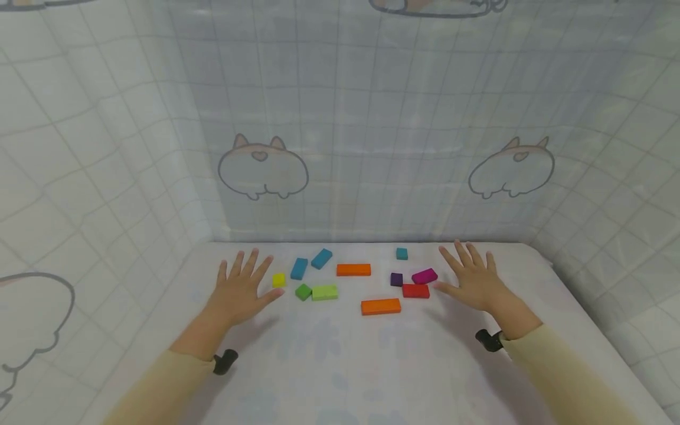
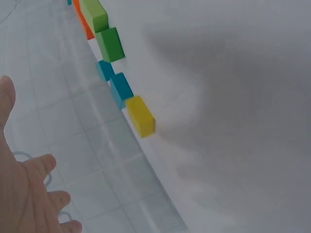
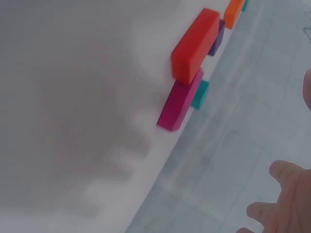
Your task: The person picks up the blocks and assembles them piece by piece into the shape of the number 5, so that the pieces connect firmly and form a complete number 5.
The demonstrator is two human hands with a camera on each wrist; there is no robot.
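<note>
Both hands hover above a white table with fingers spread and nothing held. The left hand (image 1: 237,293) is beside a yellow block (image 1: 278,280), its thumb pointing toward a green block (image 1: 303,292) and a light green block (image 1: 324,293). Beyond these lie two blue blocks, one nearer (image 1: 299,269) and one farther (image 1: 321,258). The right hand (image 1: 475,282) is nearest a magenta block (image 1: 425,276) and a red block (image 1: 416,291). A dark purple block (image 1: 396,280) and a teal block (image 1: 402,254) lie farther left. Two orange blocks, one far (image 1: 353,270) and one near (image 1: 381,307), occupy the middle.
The white table (image 1: 340,366) ends at a straight far edge. Behind it hangs a pale gridded curtain (image 1: 361,130) with cartoon animal drawings, and similar cloth rises on both sides. A small black device (image 1: 225,362) sits at the left wrist, another (image 1: 489,340) at the right.
</note>
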